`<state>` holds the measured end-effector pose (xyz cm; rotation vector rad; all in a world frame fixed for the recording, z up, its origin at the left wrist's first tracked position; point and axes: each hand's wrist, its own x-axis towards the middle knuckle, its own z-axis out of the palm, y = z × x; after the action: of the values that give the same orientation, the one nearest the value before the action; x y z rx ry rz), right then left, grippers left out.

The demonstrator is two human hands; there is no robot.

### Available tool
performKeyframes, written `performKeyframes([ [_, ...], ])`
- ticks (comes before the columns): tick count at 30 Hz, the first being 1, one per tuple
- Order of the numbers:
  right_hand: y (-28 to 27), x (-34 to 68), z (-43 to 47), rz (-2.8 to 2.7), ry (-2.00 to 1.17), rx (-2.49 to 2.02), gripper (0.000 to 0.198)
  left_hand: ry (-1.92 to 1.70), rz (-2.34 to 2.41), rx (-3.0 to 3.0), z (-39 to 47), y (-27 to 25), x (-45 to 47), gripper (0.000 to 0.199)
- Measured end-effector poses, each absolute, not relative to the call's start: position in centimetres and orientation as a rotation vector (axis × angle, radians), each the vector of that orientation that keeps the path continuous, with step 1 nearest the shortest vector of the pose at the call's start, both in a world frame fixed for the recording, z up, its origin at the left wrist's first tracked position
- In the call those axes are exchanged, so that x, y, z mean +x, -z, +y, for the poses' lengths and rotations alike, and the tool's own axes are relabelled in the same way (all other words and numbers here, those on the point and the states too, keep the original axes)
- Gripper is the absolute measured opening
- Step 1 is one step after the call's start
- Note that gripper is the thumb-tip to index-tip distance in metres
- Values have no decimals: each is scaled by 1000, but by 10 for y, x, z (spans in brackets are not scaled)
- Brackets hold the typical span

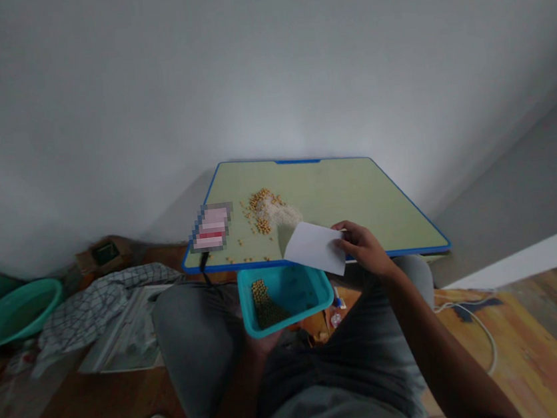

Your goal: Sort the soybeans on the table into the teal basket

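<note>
My right hand pinches a white sheet of paper by its right edge, tilted over the table's front edge. Below it, my left hand supports a teal plastic box from underneath, with most of its fingers hidden. Inside the box, round yellow beans and small dark green beans are heaped toward the left. On the light green tabletop, a pile of white rice-like grains lies against scattered yellow beans. Several loose beans lie near the front edge.
A pixelated flat object lies at the table's left side, with a dark strap hanging down. A green basin, a checked cloth and a cardboard box are on the left. White cables cross the wooden floor.
</note>
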<state>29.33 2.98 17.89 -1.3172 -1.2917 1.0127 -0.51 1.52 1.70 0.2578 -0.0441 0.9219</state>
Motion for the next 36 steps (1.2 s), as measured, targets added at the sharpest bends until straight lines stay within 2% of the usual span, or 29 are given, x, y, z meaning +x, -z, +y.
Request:
performKeyframes([
  [7, -174, 288, 40, -1175, -963, -1353, 49, -986, -93, 327, 19, -1, -11, 59],
  [11, -171, 284, 51, -1186, -864, -1432, 49, -1010, 63, 329, 19, 1, -12, 57],
  [16, -172, 271, 69, -1293, -736, -1456, 49, -1015, 212, 321, 18, 1, -15, 69],
  [20, -176, 261, 77, -1361, -677, -1472, 50, -1029, 195, 315, 20, 7, -16, 55],
  [23, -176, 260, 78, -1395, -649, -1482, 53, -1020, 112, 354, 22, 9, -17, 53],
  [28, -174, 262, 73, -1436, -754, -1402, 58, -1006, -65, 414, 25, 6, -18, 57],
  [36, -176, 264, 63, -1567, -832, -1367, 51, -1036, 79, 359, 24, 9, -19, 56],
])
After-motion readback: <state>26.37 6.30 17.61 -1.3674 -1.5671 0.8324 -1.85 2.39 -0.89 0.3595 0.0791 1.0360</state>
